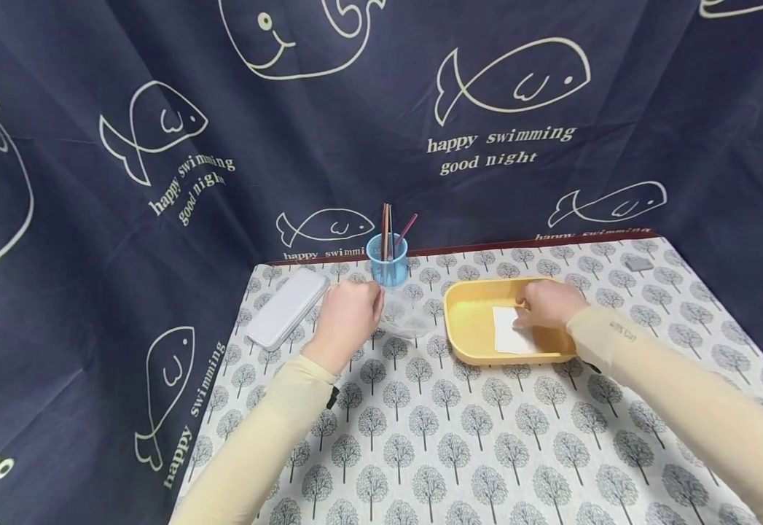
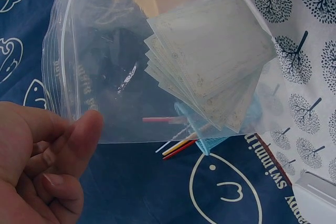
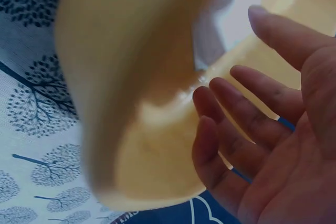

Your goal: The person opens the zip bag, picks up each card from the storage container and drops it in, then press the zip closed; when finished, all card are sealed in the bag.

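Note:
My left hand (image 1: 350,317) pinches the lower corner of a clear zip bag (image 2: 115,66), by its zip end. Inside the bag, a fanned stack of pale paper sheets (image 2: 215,51) with faint printed borders lies toward the far end. Over the yellow tray (image 1: 512,359) is my right hand (image 1: 550,301), its fingers spread and relaxed in the right wrist view. White paper (image 1: 509,332) lies on the tray's bottom, close to the right thumb. Whether the thumb touches that paper, I cannot tell.
Behind the bag stands a blue cup (image 1: 388,270) holding several pencils. A white oblong case (image 1: 289,308) lies left of the left hand. At the back right is a small grey object (image 1: 638,263). A dark blue fish-print curtain (image 1: 329,160) hangs behind the table.

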The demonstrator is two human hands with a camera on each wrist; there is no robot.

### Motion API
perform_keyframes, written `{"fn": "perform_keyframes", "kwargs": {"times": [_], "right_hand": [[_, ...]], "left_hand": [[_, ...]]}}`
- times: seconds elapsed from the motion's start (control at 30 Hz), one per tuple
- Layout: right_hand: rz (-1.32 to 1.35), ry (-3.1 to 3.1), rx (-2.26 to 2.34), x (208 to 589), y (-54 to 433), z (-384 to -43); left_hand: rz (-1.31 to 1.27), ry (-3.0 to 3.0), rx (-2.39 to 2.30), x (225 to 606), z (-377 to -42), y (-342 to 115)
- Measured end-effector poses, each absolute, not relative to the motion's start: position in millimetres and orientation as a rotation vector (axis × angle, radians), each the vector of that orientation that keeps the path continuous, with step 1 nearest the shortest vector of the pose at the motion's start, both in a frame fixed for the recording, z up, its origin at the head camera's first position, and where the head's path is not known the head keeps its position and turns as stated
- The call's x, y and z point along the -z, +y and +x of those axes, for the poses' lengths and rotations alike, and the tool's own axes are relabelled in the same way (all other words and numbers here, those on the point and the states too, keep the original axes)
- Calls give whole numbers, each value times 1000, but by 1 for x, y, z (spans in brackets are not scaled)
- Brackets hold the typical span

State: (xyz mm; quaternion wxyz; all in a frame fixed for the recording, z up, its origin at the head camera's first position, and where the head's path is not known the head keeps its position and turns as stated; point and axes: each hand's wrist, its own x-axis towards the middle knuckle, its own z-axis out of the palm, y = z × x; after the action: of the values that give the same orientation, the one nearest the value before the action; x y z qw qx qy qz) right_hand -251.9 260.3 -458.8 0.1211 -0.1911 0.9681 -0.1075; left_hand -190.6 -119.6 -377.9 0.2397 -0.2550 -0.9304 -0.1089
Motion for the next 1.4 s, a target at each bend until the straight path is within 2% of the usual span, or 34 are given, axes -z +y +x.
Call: {"fn": "perform_keyframes", "kwargs": {"times": [0.73, 1.4], "right_hand": [[-506, 2884, 248, 476, 265, -245], [-476, 2962, 532, 475, 272, -243]], "left_hand": [[-687, -2553, 276, 377, -191, -118], [-694, -2558, 267, 380, -189, -116]]}}
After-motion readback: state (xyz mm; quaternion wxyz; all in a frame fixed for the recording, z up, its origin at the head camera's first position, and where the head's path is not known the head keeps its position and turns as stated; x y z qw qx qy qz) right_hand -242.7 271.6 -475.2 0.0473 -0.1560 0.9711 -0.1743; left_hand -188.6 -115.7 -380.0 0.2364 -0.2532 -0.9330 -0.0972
